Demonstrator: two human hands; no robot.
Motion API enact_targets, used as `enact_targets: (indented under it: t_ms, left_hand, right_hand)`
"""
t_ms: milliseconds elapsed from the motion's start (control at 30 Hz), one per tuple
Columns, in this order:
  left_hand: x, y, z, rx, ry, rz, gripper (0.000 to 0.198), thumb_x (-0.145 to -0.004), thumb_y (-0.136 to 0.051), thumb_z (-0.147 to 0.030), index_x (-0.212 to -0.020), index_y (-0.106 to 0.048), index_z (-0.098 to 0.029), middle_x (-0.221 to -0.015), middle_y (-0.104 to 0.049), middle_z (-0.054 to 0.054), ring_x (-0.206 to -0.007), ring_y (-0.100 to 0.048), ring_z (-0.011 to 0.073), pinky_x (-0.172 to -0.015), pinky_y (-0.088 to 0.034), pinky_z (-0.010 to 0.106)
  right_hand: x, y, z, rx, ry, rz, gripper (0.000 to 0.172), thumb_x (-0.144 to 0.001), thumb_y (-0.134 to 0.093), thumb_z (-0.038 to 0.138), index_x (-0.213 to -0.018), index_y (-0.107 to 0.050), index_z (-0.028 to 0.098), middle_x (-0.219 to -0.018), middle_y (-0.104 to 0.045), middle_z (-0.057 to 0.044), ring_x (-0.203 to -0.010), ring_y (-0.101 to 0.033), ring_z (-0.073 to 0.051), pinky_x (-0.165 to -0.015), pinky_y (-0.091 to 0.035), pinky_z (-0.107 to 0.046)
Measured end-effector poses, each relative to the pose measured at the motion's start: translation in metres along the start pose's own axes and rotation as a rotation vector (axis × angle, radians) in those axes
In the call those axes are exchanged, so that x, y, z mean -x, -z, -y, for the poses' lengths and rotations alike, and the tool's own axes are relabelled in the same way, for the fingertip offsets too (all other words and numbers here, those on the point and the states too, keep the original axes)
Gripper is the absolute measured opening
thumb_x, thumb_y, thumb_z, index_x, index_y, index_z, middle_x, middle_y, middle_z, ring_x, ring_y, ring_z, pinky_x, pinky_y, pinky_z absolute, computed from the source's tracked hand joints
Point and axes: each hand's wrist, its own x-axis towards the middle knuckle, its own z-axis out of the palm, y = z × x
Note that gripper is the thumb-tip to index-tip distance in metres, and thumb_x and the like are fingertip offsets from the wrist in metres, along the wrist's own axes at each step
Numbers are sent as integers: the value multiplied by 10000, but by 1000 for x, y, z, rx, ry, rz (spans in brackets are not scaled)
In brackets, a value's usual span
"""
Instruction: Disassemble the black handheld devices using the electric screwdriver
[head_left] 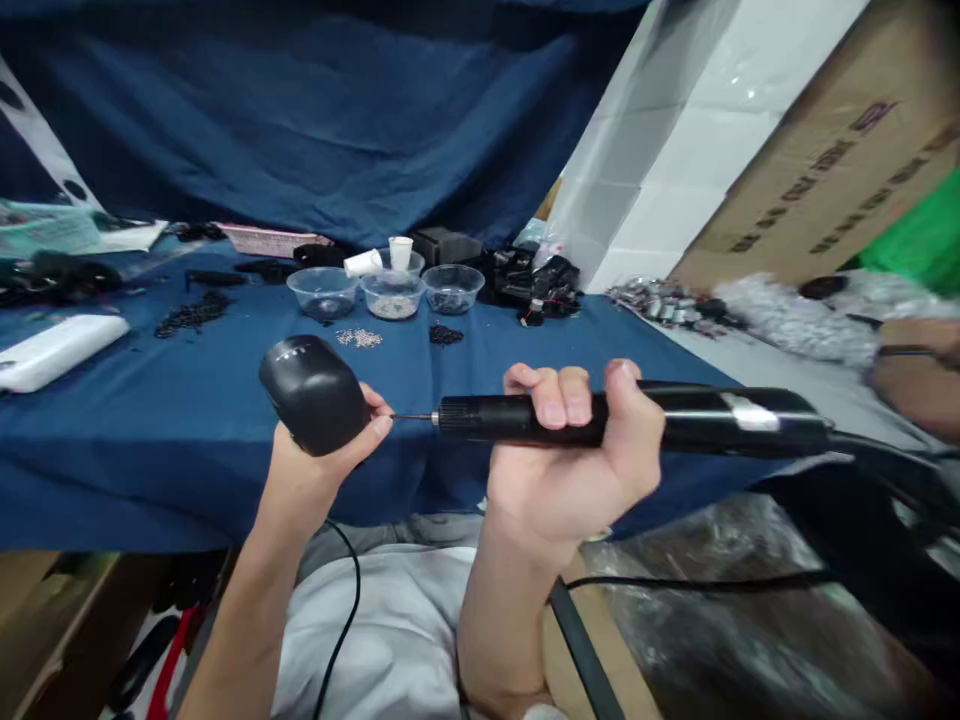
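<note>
My left hand [330, 465] is closed around a smooth, black rounded plastic housing [311, 390], held tilted above the front of the table. Its thumb and a fingertip come together at the housing's right side, by the tip of a thin bit; whether a screw sits there is too small to tell. My right hand [574, 450] grips a black electric screwdriver [720, 415], which lies level and points left. The screwdriver's bit [412, 416] reaches to the left fingertips. A black cord [870, 445] trails from the tool's right end.
Clear plastic bowls [322, 290], small piles of silver screws [360, 338] and black screws [445, 334], and white cups [400, 252] stand on the blue cloth [187, 420]. Dark parts [536, 280] lie behind. Another person's arm [919, 365] shows at right.
</note>
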Motion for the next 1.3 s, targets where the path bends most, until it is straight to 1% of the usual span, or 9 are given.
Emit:
enact_targets:
  t_ms: [200,333,433,567,667,733,833,967,1300]
  left_hand:
    - [-5,8,2,-56,2,90,173,-803,-945,-264,-915,-821,-221,-975,-796,37,-951,-744,241,-890,-597,357]
    - [1,5,-4,-107,-61,88,111,-837,-900,-270,-902,-818,-230,-966,-794,43,-949,-741,248,-912,-595,379]
    - [3,4,-4,-104,-68,63,243,-792,-953,-263,-985,-809,-232,-1039,-782,43,-947,-717,228,-880,-583,353]
    - [2,2,0,231,107,0,531,-725,-1001,-200,-1153,-695,-267,-1171,-758,33,-1021,-716,213,-933,-622,363]
    - [5,-2,0,508,258,34,615,-742,-938,-107,-1225,-615,-309,-977,-685,-18,-879,-666,165,-821,-621,329]
    - [9,-5,-1,600,321,92,610,-723,-876,-47,-1214,-622,-304,-877,-607,-38,-762,-578,125,-701,-542,266]
    - [15,-10,-2,643,379,151,664,-632,-786,12,-1210,-647,-285,-837,-583,-36,-719,-529,114,-639,-450,255]
    - [18,-15,-4,611,451,157,731,-546,-713,31,-1214,-660,-261,-794,-594,-38,-693,-512,117,-617,-399,266]
    - [20,-13,0,619,506,193,711,-551,-709,43,-1193,-654,-260,-803,-598,-27,-699,-517,123,-621,-406,275]
  right_hand:
    - [-1,-2,3,82,-8,14,236,-855,-815,224,-860,-580,240,-578,-399,144,-473,-449,-42,-659,-573,-206]
    - [-2,0,3,147,1,4,283,-822,-835,269,-871,-557,251,-585,-353,150,-466,-424,-50,-632,-555,-217]
    - [-3,2,5,101,4,-15,289,-832,-827,270,-871,-542,240,-584,-363,154,-468,-415,-44,-626,-545,-207]
    - [-3,3,12,16,24,-51,277,-807,-827,236,-860,-556,220,-572,-357,161,-455,-408,-28,-575,-501,-164]
    - [-2,2,17,11,83,-36,265,-796,-829,234,-829,-567,212,-552,-361,157,-440,-409,-24,-542,-482,-150]
    - [0,1,18,29,110,-21,238,-809,-810,224,-825,-573,214,-541,-375,150,-435,-409,-31,-526,-474,-151]
    - [3,0,15,92,116,21,206,-856,-770,226,-855,-564,233,-545,-366,144,-421,-380,-51,-509,-461,-170]
    - [8,-3,11,180,114,71,174,-886,-710,206,-876,-544,255,-533,-382,137,-411,-377,-74,-500,-448,-187]
    - [10,-7,10,217,110,94,209,-882,-708,213,-875,-505,262,-521,-397,140,-401,-366,-78,-496,-451,-192]
